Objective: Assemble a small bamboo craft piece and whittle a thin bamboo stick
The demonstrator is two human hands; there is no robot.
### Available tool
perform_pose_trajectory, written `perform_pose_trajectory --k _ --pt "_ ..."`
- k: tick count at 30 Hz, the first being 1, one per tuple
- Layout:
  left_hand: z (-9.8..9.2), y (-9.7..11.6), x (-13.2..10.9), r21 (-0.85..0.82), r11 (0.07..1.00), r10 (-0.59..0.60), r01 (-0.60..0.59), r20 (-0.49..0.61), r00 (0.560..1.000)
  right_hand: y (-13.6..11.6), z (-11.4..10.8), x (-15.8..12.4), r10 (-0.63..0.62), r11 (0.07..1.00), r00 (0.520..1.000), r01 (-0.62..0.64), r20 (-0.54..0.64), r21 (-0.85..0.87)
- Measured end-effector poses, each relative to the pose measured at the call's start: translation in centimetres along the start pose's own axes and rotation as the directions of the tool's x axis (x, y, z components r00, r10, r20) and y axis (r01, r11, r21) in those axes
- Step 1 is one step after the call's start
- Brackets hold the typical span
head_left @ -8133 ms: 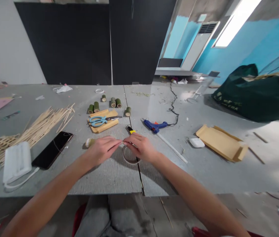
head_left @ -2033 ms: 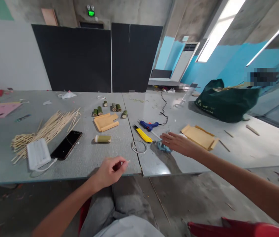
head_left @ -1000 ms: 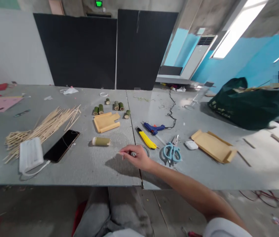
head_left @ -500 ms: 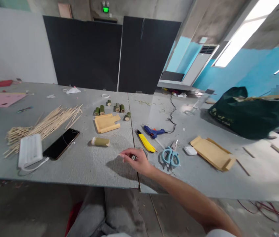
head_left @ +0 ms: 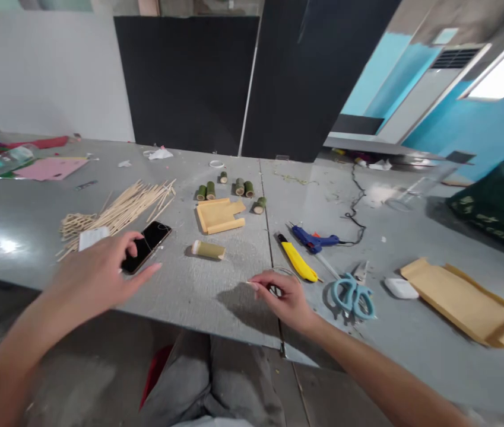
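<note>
My left hand (head_left: 100, 270) is over the table's front left, fingers apart, with nothing in it; it partly covers a white power bank (head_left: 92, 237) and the near end of a black phone (head_left: 151, 240). Low over the seam between the tables, my right hand (head_left: 282, 296) has thumb and forefinger pinched together. A tiny pale tip shows at the pinch, too small to name. Behind that hand lies a clear ring (head_left: 284, 271), partly hidden. Between my hands, a short peeled bamboo piece (head_left: 208, 249) rests on its side. To the right are a yellow utility knife (head_left: 298, 261) and blue-handled scissors (head_left: 353, 295).
Several green bamboo pieces (head_left: 239, 187) stand behind a folded cardboard piece (head_left: 220, 215). Thin wooden sticks (head_left: 129, 204) lie in a pile at left. A blue glue gun (head_left: 314, 238) with its cord, a white case (head_left: 401, 288) and a cardboard tray (head_left: 460, 299) are at right.
My left hand has come into view from the lower left, over the power bank and phone. The view has swung left. My right hand keeps its pinch over the table seam.
</note>
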State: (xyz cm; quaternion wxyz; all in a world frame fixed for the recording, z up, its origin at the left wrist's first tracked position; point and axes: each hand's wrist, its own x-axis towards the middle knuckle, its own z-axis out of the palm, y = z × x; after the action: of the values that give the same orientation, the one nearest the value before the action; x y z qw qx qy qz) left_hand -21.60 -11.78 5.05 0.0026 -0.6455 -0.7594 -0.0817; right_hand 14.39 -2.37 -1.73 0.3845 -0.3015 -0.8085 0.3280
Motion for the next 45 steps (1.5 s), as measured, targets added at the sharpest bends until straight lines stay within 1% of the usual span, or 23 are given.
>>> perform_pose_trajectory --k 2,4,6,8,11,13,17,19,20,21,22,24,26,28,30,33,36,38,40,43,45 --pt "1.6 -0.7 1.6 0.138 0.99 -0.018 0.004 0.103 0.994 0.0 0.0 0.0 -0.045 0.999 0.999 0.045 -0.008 -0.007" --pt "3.3 -1.3 3.2 0.253 0.967 -0.029 -0.015 0.17 0.985 0.1 0.0 -0.1 -0.087 0.996 0.996 0.087 -0.016 0.006" --pt "4.3 -1.8 4.4 0.279 0.96 -0.061 0.009 0.18 0.982 0.0 -0.1 -0.1 -0.11 0.994 0.994 0.11 -0.011 0.022" --pt "4.4 -2.3 5.2 0.25 0.967 -0.093 0.039 0.211 0.973 0.0 -0.1 -0.1 -0.114 0.993 0.993 0.114 -0.006 0.025" --pt "3.7 -2.6 6.0 0.173 0.981 -0.133 0.084 0.291 0.947 0.1 -0.2 -0.1 -0.103 0.994 0.995 0.104 -0.008 0.022" --pt "3.2 -2.6 6.4 0.133 0.987 -0.13 0.091 0.33 0.935 0.1 -0.2 0.0 -0.1 0.995 0.995 0.101 -0.012 0.017" --pt "2.8 -2.1 6.7 0.068 0.994 -0.105 0.086 0.339 0.935 0.0 -0.3 0.0 -0.105 0.994 0.994 0.105 -0.025 0.005" --pt "2.0 -1.6 6.8 0.03 0.996 -0.09 0.085 0.355 0.931 -0.1 -0.3 0.0 -0.111 0.994 0.993 0.111 -0.028 -0.003" --pt "1.5 -1.3 6.9 0.039 0.996 -0.083 0.074 0.345 0.935 -0.1 -0.3 0.1 -0.114 0.993 0.993 0.114 -0.029 -0.008" --pt "0.7 -1.0 6.9 0.08 0.996 -0.066 0.043 0.315 0.947 -0.2 -0.3 0.1 -0.115 0.993 0.993 0.115 -0.029 -0.013" --pt "-0.1 -0.7 7.0 0.16 0.987 -0.053 0.01 0.267 0.962 -0.2 -0.3 0.1 -0.116 0.993 0.993 0.116 -0.031 -0.015" --pt "-1.6 -0.1 7.2 0.361 0.93 0.006 -0.076 0.192 0.981 -0.1 -0.3 0.2 -0.112 0.994 0.993 0.111 -0.038 -0.015" --pt "-2.5 0.4 7.2 0.452 0.883 0.051 -0.128 0.178 0.983 0.0 -0.3 0.2 -0.101 0.995 0.994 0.1 -0.04 -0.015" --pt "-2.6 0.7 6.9 0.485 0.861 0.083 -0.155 0.167 0.982 0.1 -0.4 0.2 -0.089 0.996 0.995 0.089 -0.034 -0.02" --pt "-2.0 0.6 6.3 0.523 0.834 0.116 -0.175 0.143 0.983 0.1 -0.5 0.2 -0.086 0.996 0.996 0.085 -0.03 -0.027" --pt "-1.0 -0.2 5.5 0.563 0.803 0.151 -0.196 0.127 0.98 0.0 -0.6 0.1 -0.101 0.994 0.995 0.1 -0.023 -0.04" --pt "-0.8 -1.4 5.1 0.582 0.8 0.098 -0.149 0.118 0.988 0.0 -0.6 0.2 -0.113 0.992 0.994 0.113 -0.003 -0.061" --pt "-1.3 -2.3 5.0 0.58 0.808 0.024 -0.102 0.141 0.99 0.0 -0.6 0.3 -0.119 0.99 0.993 0.119 0.003 -0.075" --pt "-2.2 -3.3 5.0 0.572 0.815 -0.018 -0.093 0.186 0.982 0.1 -0.6 0.4 -0.121 0.989 0.993 0.121 0.002 -0.083" --pt "-3.7 -5.1 4.8 0.524 0.844 0.006 -0.117 0.209 0.978 0.4 -0.6 0.6 -0.107 0.99 0.994 0.106 -0.011 -0.088" --pt "-4.4 -6.4 4.5 0.481 0.871 -0.003 -0.103 0.215 0.977 0.5 -0.6 0.6 -0.106 0.99 0.994 0.104 -0.024 -0.093"
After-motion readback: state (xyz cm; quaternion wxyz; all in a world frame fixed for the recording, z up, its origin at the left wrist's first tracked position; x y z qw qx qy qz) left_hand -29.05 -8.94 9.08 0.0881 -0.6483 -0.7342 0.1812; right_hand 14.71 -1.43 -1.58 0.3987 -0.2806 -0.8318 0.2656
